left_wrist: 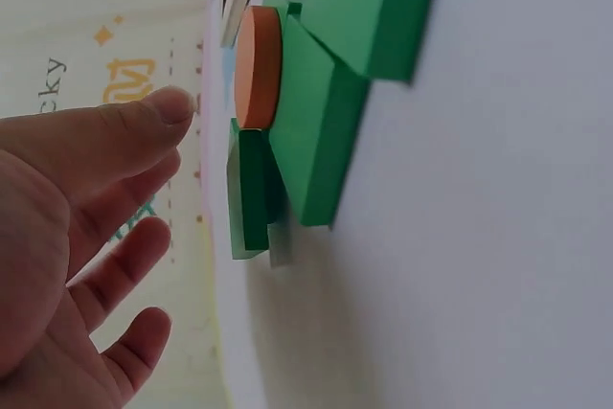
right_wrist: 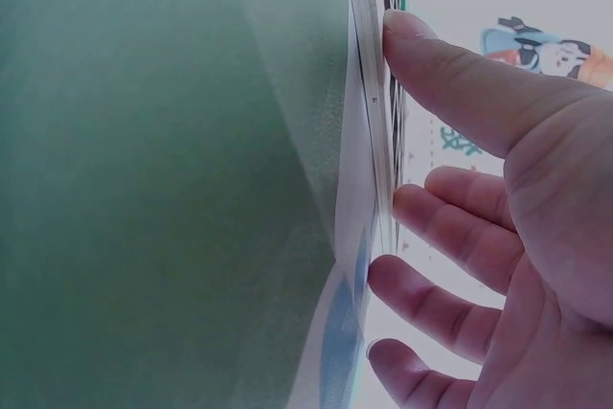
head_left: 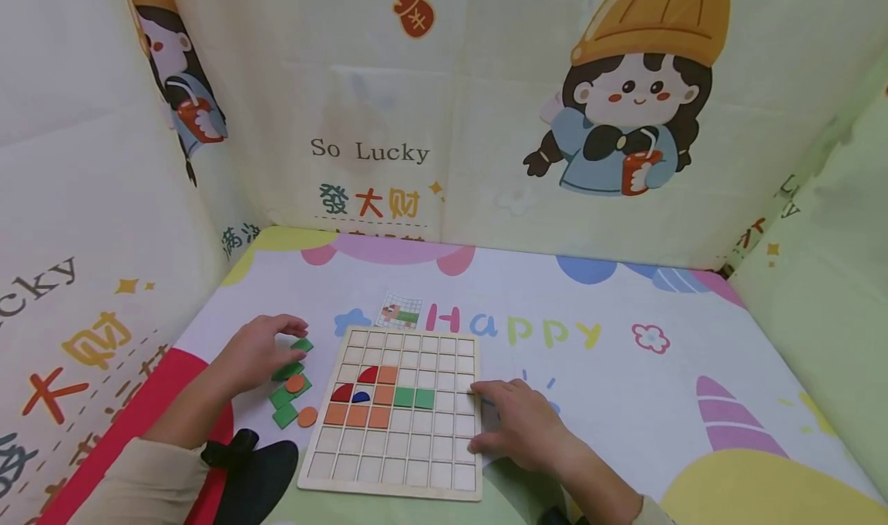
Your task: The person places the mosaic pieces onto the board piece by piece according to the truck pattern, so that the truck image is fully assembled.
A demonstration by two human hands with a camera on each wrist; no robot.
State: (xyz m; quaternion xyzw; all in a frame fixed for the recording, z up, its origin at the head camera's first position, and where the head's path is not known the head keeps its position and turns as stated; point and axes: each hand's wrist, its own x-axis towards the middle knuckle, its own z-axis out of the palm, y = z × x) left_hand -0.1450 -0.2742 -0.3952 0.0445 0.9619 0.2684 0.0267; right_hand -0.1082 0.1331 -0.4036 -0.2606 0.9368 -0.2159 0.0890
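Observation:
A wooden grid board (head_left: 388, 463) lies on the table with red quarter-round, orange square, blue half-round and green square pieces in some of its cells. To its left is a loose cluster of green square tiles (head_left: 284, 415) and orange discs (head_left: 307, 417). My left hand (head_left: 260, 351) hovers at the far end of this cluster, thumb and fingers spread apart. In the left wrist view an orange disc (left_wrist: 257, 69) leans on green tiles (left_wrist: 321, 122) just beyond the thumb. My right hand (head_left: 523, 425) touches the board's right edge with thumb and fingertips, fingers loosely extended.
A small picture card (head_left: 400, 311) showing a coloured grid pattern lies behind the board. The table is covered by a printed cloth (head_left: 590, 371), and patterned fabric walls (head_left: 486, 124) stand at the back and both sides.

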